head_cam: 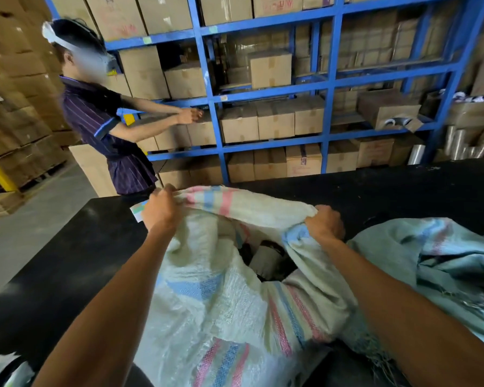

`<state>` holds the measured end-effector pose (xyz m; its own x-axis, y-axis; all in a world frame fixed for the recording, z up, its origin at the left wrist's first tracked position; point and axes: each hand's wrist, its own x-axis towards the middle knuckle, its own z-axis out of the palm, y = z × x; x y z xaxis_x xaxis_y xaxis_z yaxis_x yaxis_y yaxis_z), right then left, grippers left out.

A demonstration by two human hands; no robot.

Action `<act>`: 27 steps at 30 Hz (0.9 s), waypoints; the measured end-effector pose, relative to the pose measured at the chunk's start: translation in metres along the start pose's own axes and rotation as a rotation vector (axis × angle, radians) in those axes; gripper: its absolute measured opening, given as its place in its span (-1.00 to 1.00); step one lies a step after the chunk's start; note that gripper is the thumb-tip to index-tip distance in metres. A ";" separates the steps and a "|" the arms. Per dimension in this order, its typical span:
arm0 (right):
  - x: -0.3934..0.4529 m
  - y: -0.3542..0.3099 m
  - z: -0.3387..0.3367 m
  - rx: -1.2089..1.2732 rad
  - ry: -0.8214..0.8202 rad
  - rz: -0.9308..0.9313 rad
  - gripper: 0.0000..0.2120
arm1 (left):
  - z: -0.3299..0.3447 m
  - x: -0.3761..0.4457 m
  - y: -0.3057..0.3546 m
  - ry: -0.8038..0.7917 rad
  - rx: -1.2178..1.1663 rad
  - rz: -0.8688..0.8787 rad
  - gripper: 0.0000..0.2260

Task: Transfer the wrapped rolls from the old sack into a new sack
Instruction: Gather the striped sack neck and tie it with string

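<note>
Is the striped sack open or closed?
Open: both hands, left hand and right hand, hold the striped sack apart, showing a roll inside.

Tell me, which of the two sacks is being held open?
The pale striped sack in the middle: left hand and right hand grip its mouth, showing rolls inside. The bluish sack lies crumpled, untouched.

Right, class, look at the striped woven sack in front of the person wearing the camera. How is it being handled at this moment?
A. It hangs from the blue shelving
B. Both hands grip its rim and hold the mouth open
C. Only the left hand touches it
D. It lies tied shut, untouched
B: the left hand and the right hand each clutch the rim of the striped sack, and a wrapped roll shows through the open mouth.
</note>
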<state>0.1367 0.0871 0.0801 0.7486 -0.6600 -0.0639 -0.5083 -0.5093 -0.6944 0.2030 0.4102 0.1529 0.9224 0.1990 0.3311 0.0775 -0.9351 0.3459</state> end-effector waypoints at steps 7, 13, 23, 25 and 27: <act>-0.010 -0.056 -0.022 0.405 -0.382 -0.391 -0.73 | -0.013 0.012 0.022 -0.676 -0.637 0.159 -0.67; -0.025 -0.091 -0.060 0.284 -1.018 -0.677 -0.68 | -0.043 0.008 0.046 -0.624 -0.793 0.283 -0.77; -0.019 -0.070 -0.059 -0.059 -1.004 -0.492 -0.69 | -0.033 0.019 0.023 0.234 -0.164 0.041 -0.73; -0.028 -0.067 -0.061 0.204 -1.214 -0.338 -0.50 | -0.034 0.019 0.025 0.244 -0.216 0.028 -0.77; -0.035 -0.066 -0.060 0.343 -1.334 -0.178 -0.36 | -0.037 0.019 0.029 0.245 -0.240 0.026 -0.78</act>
<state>0.1189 0.1105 0.1706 0.7271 0.5181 -0.4504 -0.3804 -0.2421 -0.8926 0.2091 0.3978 0.2018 0.8021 0.2681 0.5336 -0.0627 -0.8508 0.5217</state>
